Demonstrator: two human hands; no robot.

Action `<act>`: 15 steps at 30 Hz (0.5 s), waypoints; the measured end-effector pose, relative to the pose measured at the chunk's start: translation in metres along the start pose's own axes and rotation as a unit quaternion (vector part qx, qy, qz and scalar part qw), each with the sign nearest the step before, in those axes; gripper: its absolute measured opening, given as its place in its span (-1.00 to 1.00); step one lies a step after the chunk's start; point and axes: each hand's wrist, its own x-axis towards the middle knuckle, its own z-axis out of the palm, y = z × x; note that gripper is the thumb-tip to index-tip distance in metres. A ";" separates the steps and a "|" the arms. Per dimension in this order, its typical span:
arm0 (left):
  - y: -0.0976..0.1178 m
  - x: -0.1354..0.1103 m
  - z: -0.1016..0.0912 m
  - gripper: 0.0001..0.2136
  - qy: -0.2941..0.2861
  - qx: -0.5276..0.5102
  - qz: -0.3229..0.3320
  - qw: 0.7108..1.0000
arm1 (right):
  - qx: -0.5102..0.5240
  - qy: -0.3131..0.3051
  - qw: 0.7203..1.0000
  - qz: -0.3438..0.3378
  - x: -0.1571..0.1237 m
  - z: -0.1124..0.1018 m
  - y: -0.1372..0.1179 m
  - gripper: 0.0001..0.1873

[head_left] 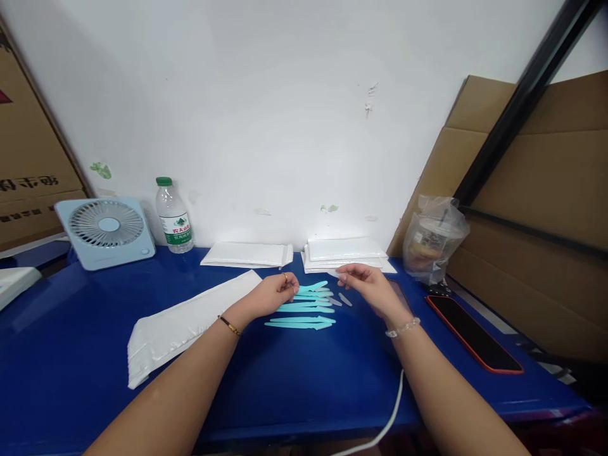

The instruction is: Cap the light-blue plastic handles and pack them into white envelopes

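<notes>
Several thin turquoise plastic strips (304,309) lie in a row on the blue table (304,380). My left hand (275,292) rests at their left ends, fingers curled and pinched on one strip. My right hand (368,285) hovers just right of the strips, fingers bent in a pinch; what it holds, if anything, is too small to name. Two small pale slivers (341,299) lie between the hands. A gold ring and bangle mark the left hand, a clear bead bracelet the right wrist.
White padded mailers lie at the left (185,326) and in two stacks by the wall (247,254) (344,252). A small blue fan (107,231) and water bottle (173,215) stand back left. A bagged cup (432,237), a red-cased phone (475,332) and cardboard (536,221) sit right.
</notes>
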 end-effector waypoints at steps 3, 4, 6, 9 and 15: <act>0.002 -0.001 -0.001 -0.68 -0.003 -0.005 -0.004 1.000 | -0.003 -0.008 1.000 -0.001 0.001 -0.001 0.001 -0.65; 0.002 -0.001 -0.001 -0.68 -0.005 -0.007 -0.004 1.000 | 0.000 -0.009 1.000 0.002 0.001 0.000 0.001 -0.65; 0.003 -0.002 -0.001 -0.69 -0.008 -0.013 0.001 1.000 | 0.036 -0.007 0.999 0.010 0.001 0.001 0.001 -0.64; 0.003 -0.002 -0.002 -0.70 -0.011 -0.020 0.007 1.000 | 0.152 -0.025 0.988 0.030 0.000 0.005 0.000 -0.66; 0.003 -0.001 -0.001 -0.70 -0.013 -0.018 -0.003 1.000 | 0.239 -0.027 0.967 0.079 0.002 0.011 0.005 -0.69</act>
